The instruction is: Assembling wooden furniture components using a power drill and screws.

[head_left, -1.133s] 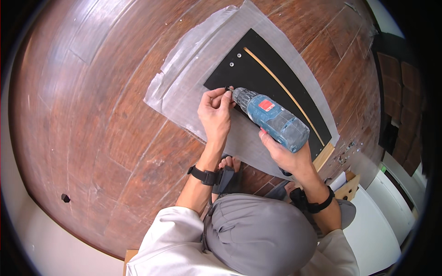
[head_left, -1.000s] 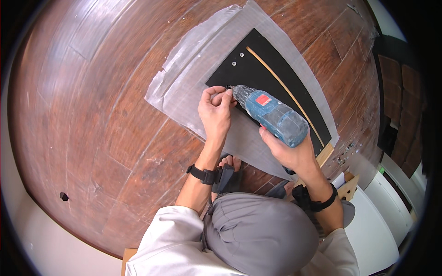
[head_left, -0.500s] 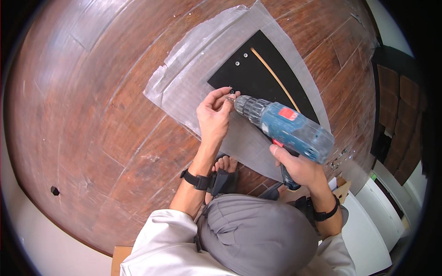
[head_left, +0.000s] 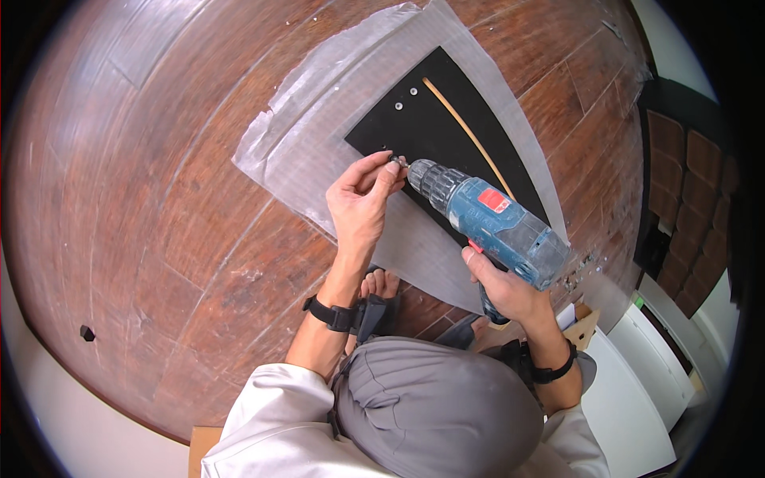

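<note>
My right hand [head_left: 510, 288] is wrapped round the grip of a blue cordless drill [head_left: 504, 217], its thumb near the red trigger. The drill's chuck points up and left, over a black panel [head_left: 442, 147]. At the chuck's tip, my left hand [head_left: 358, 203] pinches a small dark metal piece [head_left: 396, 162] between thumb and fingers, close to the panel's left edge. Its exact kind is too small to tell. Two round silver fittings [head_left: 406, 98] sit in the panel near its far end. A long tan strip [head_left: 466, 127] runs along the panel's right side and passes behind the drill.
Under the panel lies a translucent white sheet [head_left: 299, 159] on the reddish-brown wooden floor [head_left: 199, 199]. Small hardware [head_left: 583, 275] is scattered at the right. White boards [head_left: 637, 406] stand at the lower right. A small black piece [head_left: 88, 333] lies far left. My foot [head_left: 378, 283] is close to the sheet.
The whole view has shifted slightly, so the panel and sheet appear a little further left. The drill's tip now meets the small metal piece in my left fingers more in line.
</note>
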The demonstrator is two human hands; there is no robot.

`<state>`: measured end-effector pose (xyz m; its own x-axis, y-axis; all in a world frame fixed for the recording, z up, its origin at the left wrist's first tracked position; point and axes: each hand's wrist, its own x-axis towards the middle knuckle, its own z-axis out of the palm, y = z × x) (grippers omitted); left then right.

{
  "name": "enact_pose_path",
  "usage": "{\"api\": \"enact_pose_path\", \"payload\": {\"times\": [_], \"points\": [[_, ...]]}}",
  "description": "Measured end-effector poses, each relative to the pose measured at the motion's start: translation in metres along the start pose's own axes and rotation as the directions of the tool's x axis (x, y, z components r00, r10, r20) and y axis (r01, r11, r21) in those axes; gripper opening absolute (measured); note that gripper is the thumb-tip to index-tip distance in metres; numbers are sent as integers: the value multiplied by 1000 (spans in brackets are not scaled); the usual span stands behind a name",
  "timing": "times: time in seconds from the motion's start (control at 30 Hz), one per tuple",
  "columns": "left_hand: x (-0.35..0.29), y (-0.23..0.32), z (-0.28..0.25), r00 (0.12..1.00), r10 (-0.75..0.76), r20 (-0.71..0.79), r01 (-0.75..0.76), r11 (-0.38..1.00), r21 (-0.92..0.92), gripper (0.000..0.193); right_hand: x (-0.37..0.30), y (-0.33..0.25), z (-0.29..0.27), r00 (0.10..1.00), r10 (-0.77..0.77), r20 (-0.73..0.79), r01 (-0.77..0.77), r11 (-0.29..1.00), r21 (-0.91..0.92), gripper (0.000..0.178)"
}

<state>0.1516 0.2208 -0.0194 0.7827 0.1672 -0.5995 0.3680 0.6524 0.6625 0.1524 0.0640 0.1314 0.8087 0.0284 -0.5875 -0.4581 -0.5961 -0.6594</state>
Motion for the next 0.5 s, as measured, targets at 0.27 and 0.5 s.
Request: {"api": "enact_pose_path", "payload": {"times": [0.27,0.5], "points": [[4,-11,-3,990,135,38,-138,986,97,22,7,-4,0,962,-272,14,269,938,-218,11],[5,-24,7,969,233,-84,-236,971,-35,26,12,-5,12,933,-360,28,354,896,-270,13]]}}
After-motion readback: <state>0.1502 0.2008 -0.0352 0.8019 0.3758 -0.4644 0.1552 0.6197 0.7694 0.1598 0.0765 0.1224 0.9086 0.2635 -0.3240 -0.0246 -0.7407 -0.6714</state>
